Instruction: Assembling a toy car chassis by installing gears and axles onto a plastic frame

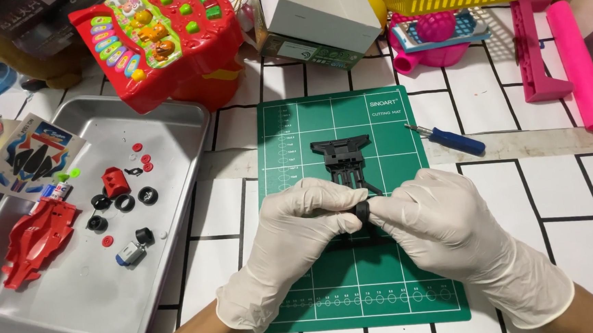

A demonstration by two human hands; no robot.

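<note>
Mid-frame on the green cutting mat (308,128), our gloved left hand (300,221) and right hand (444,222) both pinch a small black wheel (362,211), pressed against the black chassis (344,155); metal tray (170,126) sits left

Both hands in thin, off-white latex gloves: left hand (293,232) & right hand (444,229). Gloves wrinkled, cuffs end just past wrists w/ rolled rims. Forearms bare, no sleeves.

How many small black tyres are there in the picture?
5 that I can see. Three lie loose in the metal tray. One sits by the little motor. One is pinched between both gloved hands. More may hide under the hands.
</note>
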